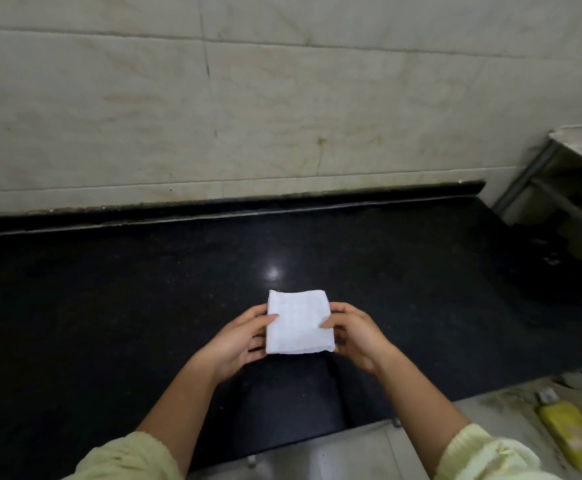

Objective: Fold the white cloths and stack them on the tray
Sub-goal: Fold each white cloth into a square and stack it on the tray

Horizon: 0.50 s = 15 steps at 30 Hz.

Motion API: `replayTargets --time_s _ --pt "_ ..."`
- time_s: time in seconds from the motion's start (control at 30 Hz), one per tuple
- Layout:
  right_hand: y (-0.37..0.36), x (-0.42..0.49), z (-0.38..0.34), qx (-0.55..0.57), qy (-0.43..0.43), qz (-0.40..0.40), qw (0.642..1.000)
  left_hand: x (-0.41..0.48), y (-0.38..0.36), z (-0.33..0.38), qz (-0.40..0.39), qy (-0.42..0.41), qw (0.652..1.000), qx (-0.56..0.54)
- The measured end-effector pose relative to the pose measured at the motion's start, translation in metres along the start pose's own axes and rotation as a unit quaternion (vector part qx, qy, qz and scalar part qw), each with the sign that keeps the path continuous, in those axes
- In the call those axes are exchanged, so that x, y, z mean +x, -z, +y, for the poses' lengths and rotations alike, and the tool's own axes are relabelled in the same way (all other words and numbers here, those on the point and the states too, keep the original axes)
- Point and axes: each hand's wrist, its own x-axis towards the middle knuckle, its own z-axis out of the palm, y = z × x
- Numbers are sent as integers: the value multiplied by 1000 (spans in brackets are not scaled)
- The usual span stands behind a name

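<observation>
Head: white cloth [298,322] folded square; left hand [237,337], right hand [355,336] pinching side edges.

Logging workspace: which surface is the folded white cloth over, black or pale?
The black stone counter lies under the folded white cloth; the pale surface at lower right carries a flat yellow object.

wall [282,98]: cream marbled tiles, dark grout lines, stains | counter [109,289]: black polished stone, raised black lip [248,206] along rear edge | light: dim, one glare spot [273,273] mid-counter | far-right corner: metal frame shelf [538,178] | floor [483,410]: pale, grimy, btm right, w/ yellow object [569,434]
</observation>
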Motion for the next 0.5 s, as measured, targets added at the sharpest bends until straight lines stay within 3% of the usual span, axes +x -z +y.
replayTargets --time_s 0.33,0.5 --pt "225 -64 -25 4 42 72 996 41 -231 -24 -72 -11 997 15" --pt "325 -93 -56 20 84 124 989 63 -334 -1 -131 -28 989 64"
